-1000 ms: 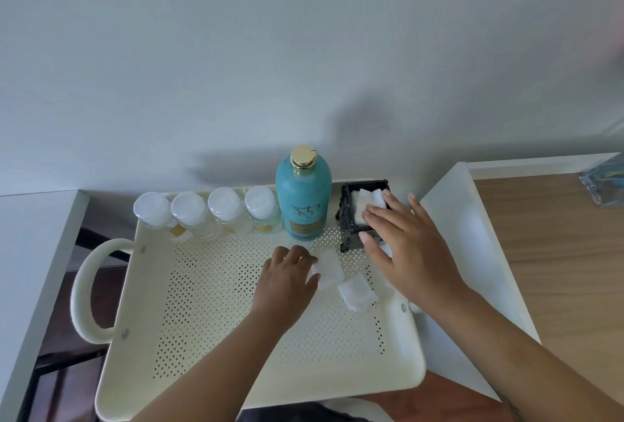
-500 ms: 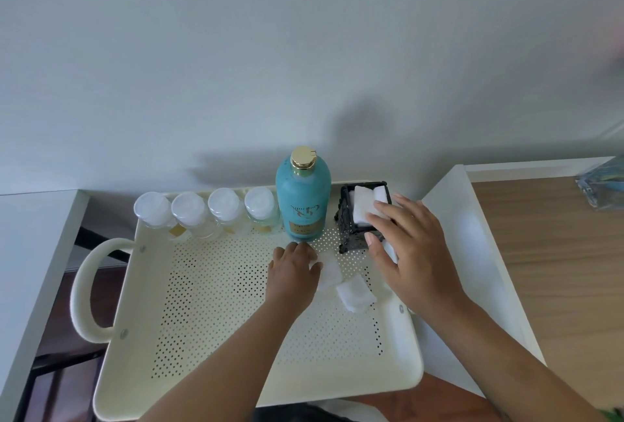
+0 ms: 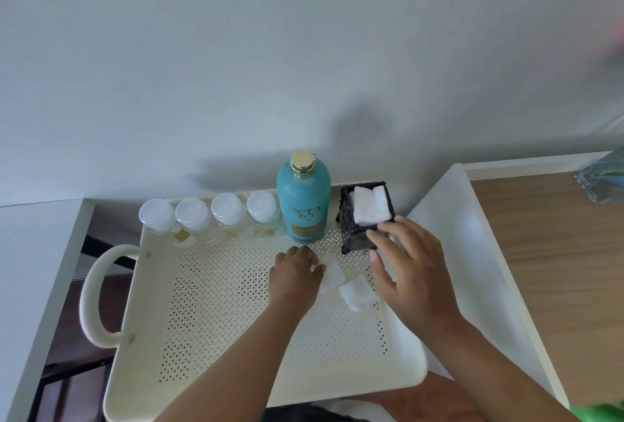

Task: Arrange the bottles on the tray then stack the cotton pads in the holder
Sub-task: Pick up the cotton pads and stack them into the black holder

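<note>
A cream perforated tray (image 3: 236, 327) holds several small clear bottles with white caps (image 3: 209, 215) in a row along its back edge. A tall teal bottle with a gold cap (image 3: 303, 202) stands to their right. A black ornate holder (image 3: 364, 219) at the back right corner has white cotton pads (image 3: 370, 207) in it. Two loose pads lie on the tray: one (image 3: 331, 274) under the fingertips of my left hand (image 3: 293, 278), another (image 3: 358, 293) just right of it. My right hand (image 3: 412, 269) hovers with spread fingers in front of the holder, holding nothing.
The tray has a looped handle (image 3: 98, 293) on its left. A white shelf (image 3: 37, 269) lies to the left, a white panel (image 3: 472, 269) and a wooden tabletop (image 3: 557, 253) to the right. A clear container (image 3: 604, 178) sits at the far right edge. The wall is close behind.
My right hand has drawn back out of the holder toward me, leaving pads inside. My left hand shifted slightly forward onto the loose pad.
</note>
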Available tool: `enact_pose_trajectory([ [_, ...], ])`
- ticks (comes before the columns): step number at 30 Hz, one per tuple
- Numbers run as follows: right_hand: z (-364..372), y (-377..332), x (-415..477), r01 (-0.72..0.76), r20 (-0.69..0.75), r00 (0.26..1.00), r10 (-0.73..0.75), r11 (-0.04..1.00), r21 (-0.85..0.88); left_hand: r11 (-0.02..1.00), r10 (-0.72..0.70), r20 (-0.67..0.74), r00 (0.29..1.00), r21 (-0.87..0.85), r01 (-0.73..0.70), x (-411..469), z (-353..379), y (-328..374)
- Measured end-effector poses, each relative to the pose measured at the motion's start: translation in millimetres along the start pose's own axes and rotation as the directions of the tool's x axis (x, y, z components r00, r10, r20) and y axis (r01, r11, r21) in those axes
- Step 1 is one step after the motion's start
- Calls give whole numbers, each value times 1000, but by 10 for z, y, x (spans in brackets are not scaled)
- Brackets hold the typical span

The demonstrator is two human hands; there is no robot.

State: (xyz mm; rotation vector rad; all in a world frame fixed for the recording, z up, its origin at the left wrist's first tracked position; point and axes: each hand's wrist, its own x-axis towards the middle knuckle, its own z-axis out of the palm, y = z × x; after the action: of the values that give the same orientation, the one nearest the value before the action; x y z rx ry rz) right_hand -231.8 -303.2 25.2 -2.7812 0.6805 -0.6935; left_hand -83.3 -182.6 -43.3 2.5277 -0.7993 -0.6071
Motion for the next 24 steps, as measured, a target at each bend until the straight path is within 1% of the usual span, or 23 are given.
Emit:
enact_pose_trajectory([
  [4, 32, 37, 31, -24, -23, 999, 25, 999, 25, 998, 36, 3, 999, -54, -36, -1, -17, -26],
  [9, 62, 57, 19, -6, -34, 999, 7, 1000, 30, 950, 21, 41, 999, -313, -7, -131, -179, 6],
  [12, 29, 32, 10, -5, -48, 999, 7, 999, 35, 870, 41, 37, 998, -493, -17, -255, -345, 122],
  [15, -62, -67, 23, 7, -54, 999, -5, 999, 39, 753, 108, 78, 991, -657, -31, -363, -549, 287],
  [17, -149, -149, 32, -15, -10, 1000, 16, 996, 88, 668, 155, 103, 983, -743, -27, -408, -686, 396],
  [18, -197, -189, 37, -66, 34, 997, 62, 986, 151, 640, 179, 106, 978, -767, -34, -418, -748, 444],
  [19, -251, -228, 45, -159, 106, 985, 136, 955, 250, 623, 202, 108, 973, -781, -43, -422, -802, 490],
  [20, -301, -263, 58, -278, 199, 956, 218, 889, 364, 613, 221, 111, 969, -789, -50, -421, -844, 529],
  [21, -334, -284, 70, -383, 287, 918, 273, 800, 462, 608, 232, 112, 966, -792, -54, -415, -874, 558],
  [22, -356, -293, 81, -451, 346, 889, 302, 716, 533, 608, 237, 112, 965, -792, -58, -403, -892, 578],
  [23, -368, -281, 94, -467, 356, 882, 309, 672, 574, 612, 242, 109, 964, -788, -65, -389, -900, 589],
  [24, -380, -268, 116, -470, 352, 882, 315, 650, 597, 615, 247, 104, 963, -785, -73, -373, -902, 594],
])
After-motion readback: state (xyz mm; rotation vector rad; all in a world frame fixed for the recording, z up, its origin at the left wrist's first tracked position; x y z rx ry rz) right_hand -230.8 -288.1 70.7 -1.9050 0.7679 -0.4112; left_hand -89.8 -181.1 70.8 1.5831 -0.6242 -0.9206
